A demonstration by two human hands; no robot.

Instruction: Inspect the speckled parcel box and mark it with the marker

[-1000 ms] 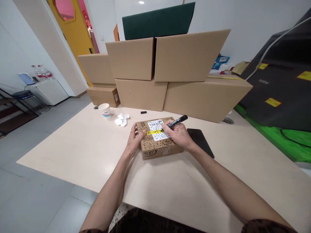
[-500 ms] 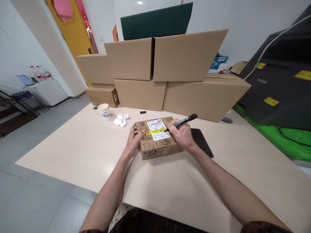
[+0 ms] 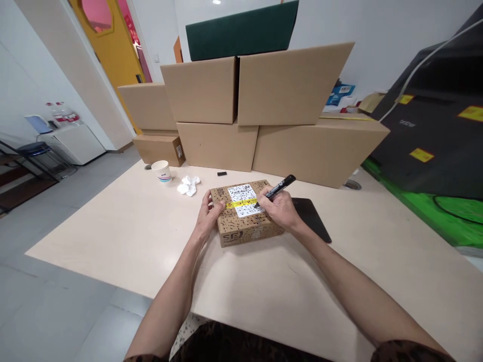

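On the pale table (image 3: 113, 226), speckled box (image 3: 251, 235)

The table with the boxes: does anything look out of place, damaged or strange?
Black marks speckle the small brown cardboard box and its white label, irregular for printing. A crumpled white tissue lies beside the white paper cup, like litter. A small black piece, probably the cap of the black marker, lies loose behind the box.

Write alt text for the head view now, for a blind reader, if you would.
The right hand holds a black marker to the white label on a small cardboard box, while the left hand steadies it. Larger boxes stand behind.
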